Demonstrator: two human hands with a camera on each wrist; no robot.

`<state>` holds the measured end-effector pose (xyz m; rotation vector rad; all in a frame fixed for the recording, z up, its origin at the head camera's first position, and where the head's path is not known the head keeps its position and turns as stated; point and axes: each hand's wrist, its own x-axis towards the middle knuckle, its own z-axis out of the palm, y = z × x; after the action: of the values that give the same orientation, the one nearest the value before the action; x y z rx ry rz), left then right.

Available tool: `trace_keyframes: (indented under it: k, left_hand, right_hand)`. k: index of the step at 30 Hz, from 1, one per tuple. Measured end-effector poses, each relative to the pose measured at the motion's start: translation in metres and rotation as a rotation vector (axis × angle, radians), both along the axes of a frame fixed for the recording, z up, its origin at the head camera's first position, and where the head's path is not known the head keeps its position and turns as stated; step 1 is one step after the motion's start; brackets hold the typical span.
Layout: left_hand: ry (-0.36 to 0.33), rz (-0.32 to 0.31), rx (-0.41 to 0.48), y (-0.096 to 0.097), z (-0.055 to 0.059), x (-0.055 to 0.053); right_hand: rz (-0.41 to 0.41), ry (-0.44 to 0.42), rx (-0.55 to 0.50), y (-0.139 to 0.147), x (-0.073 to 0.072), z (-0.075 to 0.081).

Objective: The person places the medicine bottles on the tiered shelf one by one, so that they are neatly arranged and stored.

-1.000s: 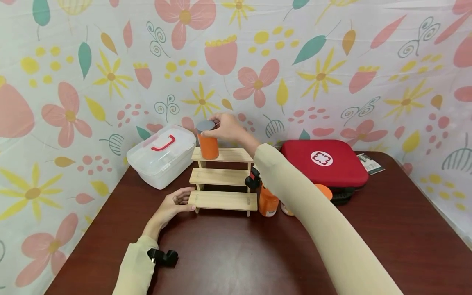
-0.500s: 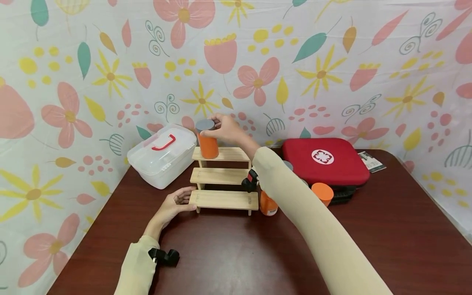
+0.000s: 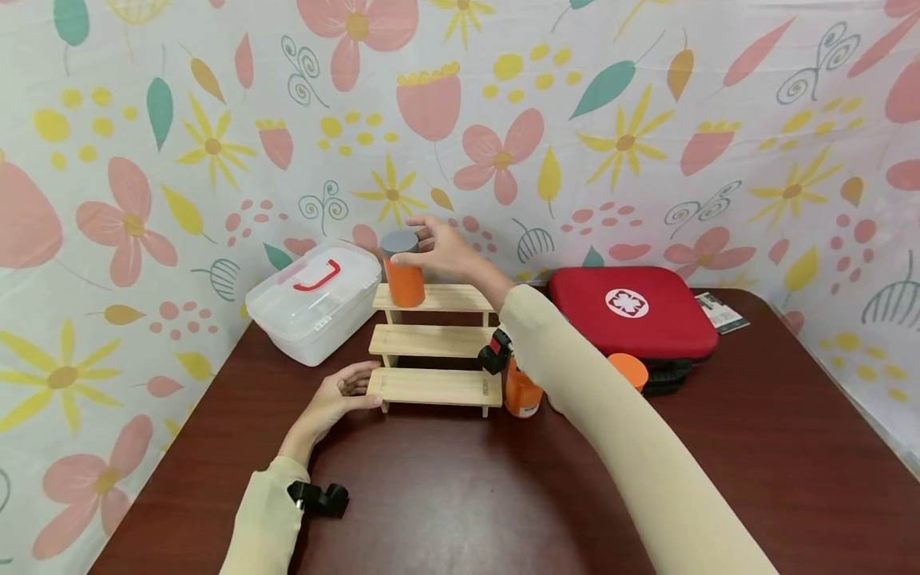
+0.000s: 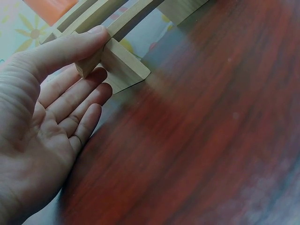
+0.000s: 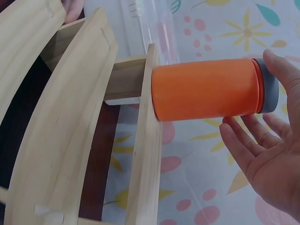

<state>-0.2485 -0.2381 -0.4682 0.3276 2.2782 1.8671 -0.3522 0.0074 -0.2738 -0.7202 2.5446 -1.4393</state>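
A three-tier wooden stand (image 3: 434, 342) is on the table. At the left end of its top tier an orange pill bottle (image 3: 406, 286) with a grey lid stands upright. My right hand (image 3: 447, 254) is around the lid, its fingers spread; in the right wrist view the thumb is at the grey lid (image 5: 267, 86) and the other fingers (image 5: 236, 143) stay apart from the bottle's side. With my left hand (image 3: 332, 409) I hold the left end of the lowest tier, thumb (image 4: 77, 47) along its top and fingers below.
To the left is a clear plastic box (image 3: 316, 299) with a red handle. A red first-aid case (image 3: 618, 315) lies at the right, a printed card (image 3: 721, 311) behind it. Another orange bottle (image 3: 522, 391) and an orange lid (image 3: 628, 370) show beside my right sleeve (image 3: 611, 423).
My right hand's fingers have loosened and lifted a little from the bottle's lid. The bottle stays on the top tier, and my left hand keeps its hold.
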Motion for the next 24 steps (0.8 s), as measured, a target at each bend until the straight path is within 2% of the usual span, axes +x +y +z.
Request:
trace_keyframes:
  k: [6,15,24]
  left_hand:
    - [0.010,-0.003,0.001,0.001,0.001,-0.001]
    - [0.000,-0.011,-0.013,-0.003,-0.004,0.004]
    - [0.002,-0.005,0.010,-0.001,-0.003,0.000]
  right_hand:
    - [0.013,-0.001,0.020,0.013,0.003,0.004]
    - [0.025,0.009,0.035,0.028,0.007,-0.002]
    - [0.089,0.038,0.069,0.057,0.022,0.002]
